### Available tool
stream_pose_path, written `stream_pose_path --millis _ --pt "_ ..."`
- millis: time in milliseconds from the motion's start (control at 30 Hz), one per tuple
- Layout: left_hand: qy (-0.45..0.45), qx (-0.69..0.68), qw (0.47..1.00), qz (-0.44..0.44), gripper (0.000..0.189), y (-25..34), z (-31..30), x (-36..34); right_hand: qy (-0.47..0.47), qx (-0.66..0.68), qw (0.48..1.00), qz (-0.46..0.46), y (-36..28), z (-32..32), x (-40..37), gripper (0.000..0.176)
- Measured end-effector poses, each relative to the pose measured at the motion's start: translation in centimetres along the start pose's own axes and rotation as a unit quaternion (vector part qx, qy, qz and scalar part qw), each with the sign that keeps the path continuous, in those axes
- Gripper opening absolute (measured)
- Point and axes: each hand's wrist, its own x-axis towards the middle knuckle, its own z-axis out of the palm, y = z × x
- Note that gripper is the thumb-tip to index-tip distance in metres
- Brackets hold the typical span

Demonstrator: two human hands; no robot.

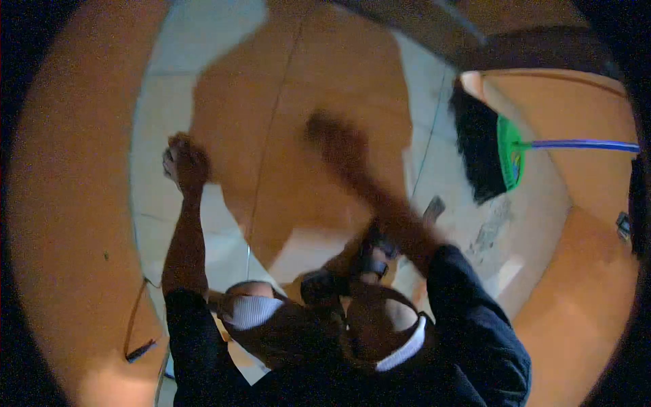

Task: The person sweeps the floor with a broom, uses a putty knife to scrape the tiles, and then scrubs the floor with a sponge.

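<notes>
My left hand (pixel 186 165) is held out over the pale tiled floor (pixel 166 102), near the orange wall on the left. Its fingers are curled closed; a small greyish patch shows at their edge, and I cannot make out what it is. Farther right, my right hand (pixel 336 139) is over the shadowed middle of the floor, smeared by motion. Its fingers are too blurred to read. Below it are my feet in dark sandals (pixel 373 261), between my bent knees.
A broom with black bristles (pixel 478 146), a green head (pixel 508 156) and a blue handle (pixel 583 145) lies at the right. Dark smudges (pixel 491 224) mark the floor below it. A small dark piece (pixel 434 209) is near my right forearm. A brown cord (pixel 135 315) hangs at left.
</notes>
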Motion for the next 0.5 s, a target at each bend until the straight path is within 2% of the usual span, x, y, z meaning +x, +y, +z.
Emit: stream_pose_path --millis 33,100,167,267,300,333,400,433,500 --pt "0.011 -0.037 0.999 -0.004 0.048 0.0 -0.2 0.5 0.003 0.007 0.999 -0.031 -1.9 0.8 -4.3 0.03" --pt "0.007 -0.11 0.994 -0.021 0.048 -0.6 0.8 -2.9 -0.015 0.024 0.996 -0.09 -3.9 1.2 -10.6 0.03" --pt "-0.03 -0.179 0.983 -0.022 0.048 -1.7 1.2 -7.0 -0.026 0.017 0.995 -0.093 -2.5 0.6 -10.1 0.03" --pt "-0.014 -0.123 0.987 -0.106 0.052 4.3 -4.6 -13.9 -0.034 -0.011 0.999 -0.009 2.1 -1.5 -1.1 0.03" --pt "-0.055 -0.039 0.992 -0.11 0.053 6.1 -6.1 -15.9 -0.029 -0.01 0.999 0.012 3.0 -2.0 1.0 0.03" --pt "-0.069 -0.025 0.993 -0.092 0.053 5.8 -6.9 -16.9 -0.024 -0.011 1.0 0.008 2.7 -2.0 0.9 0.03" --pt "-0.067 -0.011 0.995 -0.071 0.054 6.3 -6.1 -17.6 -0.007 -0.014 0.999 -0.051 -0.3 -0.8 -4.5 0.03" --pt "-0.13 0.045 0.985 -0.106 0.054 7.0 -6.7 -16.9 -0.008 -0.012 0.996 -0.083 -1.5 -0.4 -7.1 0.03" --pt "-0.094 -0.003 0.992 -0.078 0.054 4.2 -3.7 -19.4 -0.041 -0.029 0.995 -0.088 -1.8 -1.0 -7.1 0.03"
